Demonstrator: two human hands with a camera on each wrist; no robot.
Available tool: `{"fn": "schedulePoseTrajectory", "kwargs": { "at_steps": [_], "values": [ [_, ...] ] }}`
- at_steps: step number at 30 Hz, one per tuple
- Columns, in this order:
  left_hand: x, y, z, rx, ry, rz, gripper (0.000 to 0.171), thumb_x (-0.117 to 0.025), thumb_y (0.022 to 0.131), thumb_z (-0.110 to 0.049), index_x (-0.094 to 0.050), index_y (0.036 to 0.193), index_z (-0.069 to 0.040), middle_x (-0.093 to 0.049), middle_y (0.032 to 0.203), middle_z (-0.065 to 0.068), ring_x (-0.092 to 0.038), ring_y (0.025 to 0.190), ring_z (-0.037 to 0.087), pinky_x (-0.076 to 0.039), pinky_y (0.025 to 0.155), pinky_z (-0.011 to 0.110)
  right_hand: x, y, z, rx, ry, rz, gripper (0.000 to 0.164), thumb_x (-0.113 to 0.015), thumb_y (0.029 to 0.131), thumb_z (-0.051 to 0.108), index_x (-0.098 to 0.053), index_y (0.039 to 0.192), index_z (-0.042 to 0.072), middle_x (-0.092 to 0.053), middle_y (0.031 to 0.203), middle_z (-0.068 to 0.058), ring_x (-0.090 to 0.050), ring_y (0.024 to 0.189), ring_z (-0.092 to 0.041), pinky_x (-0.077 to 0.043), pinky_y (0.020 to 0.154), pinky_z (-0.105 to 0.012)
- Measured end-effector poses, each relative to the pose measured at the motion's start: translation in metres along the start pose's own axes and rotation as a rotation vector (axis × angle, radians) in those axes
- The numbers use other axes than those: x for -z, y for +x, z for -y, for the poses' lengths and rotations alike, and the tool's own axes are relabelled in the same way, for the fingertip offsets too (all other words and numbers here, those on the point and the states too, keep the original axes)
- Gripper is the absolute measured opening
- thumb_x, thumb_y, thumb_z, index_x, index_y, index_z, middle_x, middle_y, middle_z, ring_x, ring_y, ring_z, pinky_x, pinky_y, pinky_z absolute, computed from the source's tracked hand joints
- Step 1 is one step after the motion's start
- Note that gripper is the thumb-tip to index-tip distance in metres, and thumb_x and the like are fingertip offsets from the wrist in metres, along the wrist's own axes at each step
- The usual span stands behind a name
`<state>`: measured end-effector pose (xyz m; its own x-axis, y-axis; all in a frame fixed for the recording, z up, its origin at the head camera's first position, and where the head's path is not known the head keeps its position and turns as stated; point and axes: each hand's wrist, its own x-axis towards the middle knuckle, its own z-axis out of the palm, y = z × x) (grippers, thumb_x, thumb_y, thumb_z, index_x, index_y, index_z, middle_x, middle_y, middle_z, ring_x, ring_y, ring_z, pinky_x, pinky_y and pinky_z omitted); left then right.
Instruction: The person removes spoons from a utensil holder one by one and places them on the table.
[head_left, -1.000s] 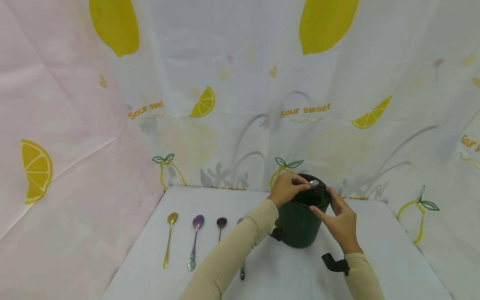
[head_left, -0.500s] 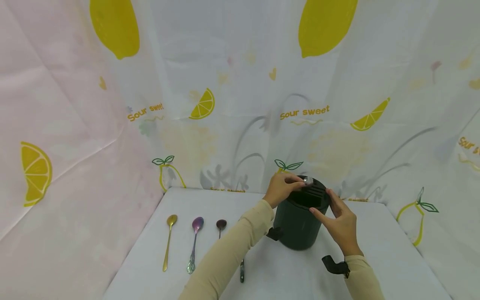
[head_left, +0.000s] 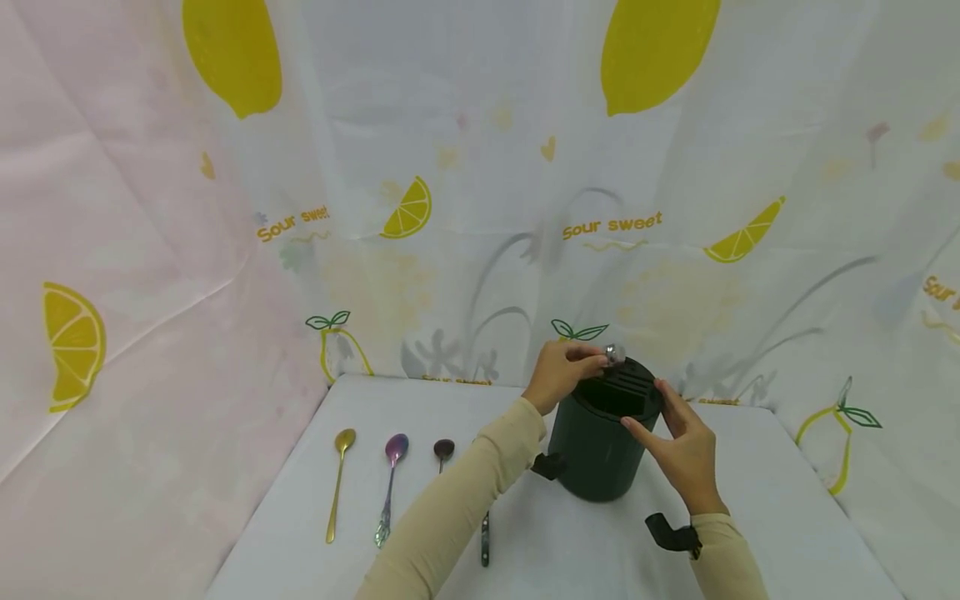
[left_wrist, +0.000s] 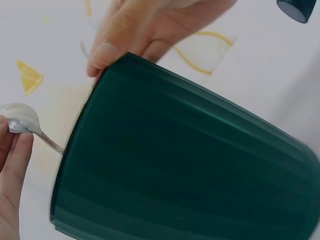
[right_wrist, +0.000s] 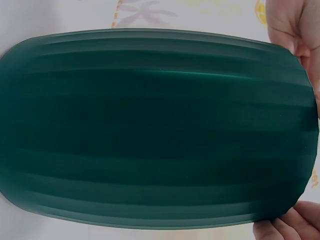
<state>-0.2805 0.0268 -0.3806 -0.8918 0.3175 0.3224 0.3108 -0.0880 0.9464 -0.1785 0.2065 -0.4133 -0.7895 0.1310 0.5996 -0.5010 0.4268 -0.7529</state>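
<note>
Thumb and fingers of my left hand (head_left: 558,371) pinch a silver spoon (left_wrist: 22,119) at its bowl, just above a dark green ribbed utensil holder (head_left: 600,450). In the left wrist view the spoon's thin stem runs down behind the holder's rim; its lower end is hidden. My right hand (head_left: 686,454) grips the holder's rim at the right, thumb at the front and fingers at the far side. The holder stands upright on the table, with a slotted section and a dark opening on top. Its wall fills most of the right wrist view.
On the white table (head_left: 300,508) to the left lie a gold spoon (head_left: 339,483), a purple spoon (head_left: 393,458) and a dark brown spoon (head_left: 443,450). A black-handled utensil (head_left: 485,542) is partly hidden under my left sleeve. A lemon-print curtain (head_left: 480,250) hangs behind.
My left hand has shifted slightly left and up with the spoon, baring more of the holder's slotted top. The right hand stays at the rim.
</note>
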Motion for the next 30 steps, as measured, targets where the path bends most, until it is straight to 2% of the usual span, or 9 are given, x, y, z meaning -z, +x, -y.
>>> {"fn": "schedulePoseTrajectory", "kwargs": {
  "at_steps": [6,12,20,26,30],
  "values": [
    [0.005,-0.001,-0.012,-0.028,-0.037,0.025,0.018,-0.073,0.088,-0.014,-0.072,0.103,-0.004,-0.072,0.100,0.003,-0.071,0.087,0.017,-0.058,0.082,0.030,0.001,-0.001,0.002,-0.008,-0.013,0.003,0.074,-0.082,0.074,-0.006,-0.046,0.139,-0.008,-0.050,0.138,-0.027,-0.046,0.128,-0.040,-0.041,0.102,-0.021],
    [0.011,-0.005,-0.030,-0.055,-0.010,0.043,0.017,-0.072,0.090,-0.017,-0.073,0.103,-0.007,-0.072,0.097,0.001,-0.070,0.087,0.015,-0.057,0.087,0.039,0.000,0.000,-0.004,-0.026,-0.012,-0.003,0.075,-0.082,0.074,-0.004,-0.046,0.140,-0.007,-0.049,0.139,-0.026,-0.046,0.130,-0.037,-0.041,0.101,-0.019],
    [0.017,-0.010,-0.061,-0.163,-0.037,0.087,0.019,-0.071,0.091,-0.016,-0.071,0.104,-0.002,-0.071,0.099,0.007,-0.070,0.089,0.019,-0.057,0.086,0.035,-0.002,0.000,-0.037,-0.038,-0.015,-0.007,0.079,-0.085,0.075,0.004,-0.046,0.144,0.007,-0.050,0.143,-0.014,-0.046,0.132,-0.019,-0.039,0.100,-0.013],
    [0.017,-0.016,-0.081,-0.226,-0.064,0.121,0.021,-0.068,0.092,-0.014,-0.069,0.106,0.002,-0.070,0.100,0.012,-0.070,0.090,0.022,-0.057,0.088,0.038,-0.001,-0.001,-0.041,-0.025,-0.014,-0.012,0.079,-0.085,0.075,0.006,-0.047,0.144,0.010,-0.050,0.143,-0.011,-0.046,0.132,-0.013,-0.039,0.100,-0.012],
    [0.017,-0.022,-0.093,-0.264,-0.034,0.103,0.019,-0.069,0.092,-0.013,-0.069,0.104,0.002,-0.071,0.099,0.012,-0.071,0.089,0.022,-0.058,0.085,0.037,-0.001,-0.001,-0.042,-0.022,-0.014,-0.007,0.080,-0.085,0.075,0.005,-0.046,0.145,0.011,-0.050,0.143,-0.012,-0.046,0.132,-0.013,-0.039,0.100,-0.012]
  ]
}}
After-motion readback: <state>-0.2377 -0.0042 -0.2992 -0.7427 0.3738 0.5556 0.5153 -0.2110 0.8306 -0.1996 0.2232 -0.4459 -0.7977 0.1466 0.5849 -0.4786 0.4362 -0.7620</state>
